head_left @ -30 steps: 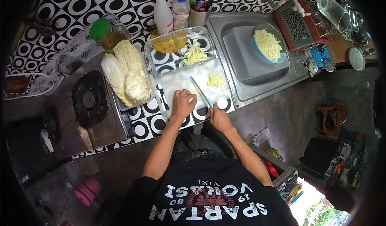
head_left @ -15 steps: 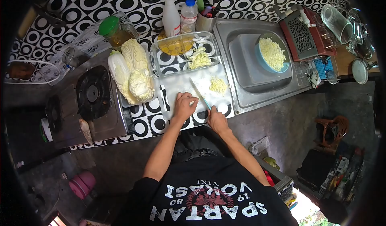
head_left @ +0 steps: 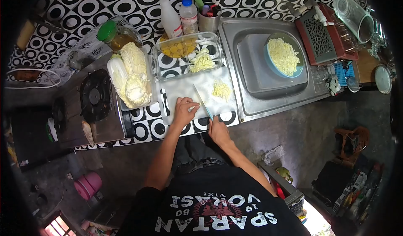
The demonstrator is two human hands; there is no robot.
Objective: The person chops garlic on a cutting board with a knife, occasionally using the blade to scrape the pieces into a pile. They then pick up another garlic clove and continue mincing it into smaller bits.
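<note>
My left hand rests on the white cutting board, its fingers bent and closed around a small pale piece too small to name. In my right hand is a knife with a light blue handle, its blade pointing away from me over the board. Chopped pale vegetable lies in a small heap at the board's right. Behind the board, a clear glass dish holds more pale pieces.
Cabbages fill a tray on the left beside the stove. A blue bowl of chopped pieces stands over the sink. Two bottles and a utensil cup stand behind the dish.
The view has shifted slightly, so the counter and both hands appear a little further left. Both hands keep nearly the same pose, and the knife stays in my right hand.
</note>
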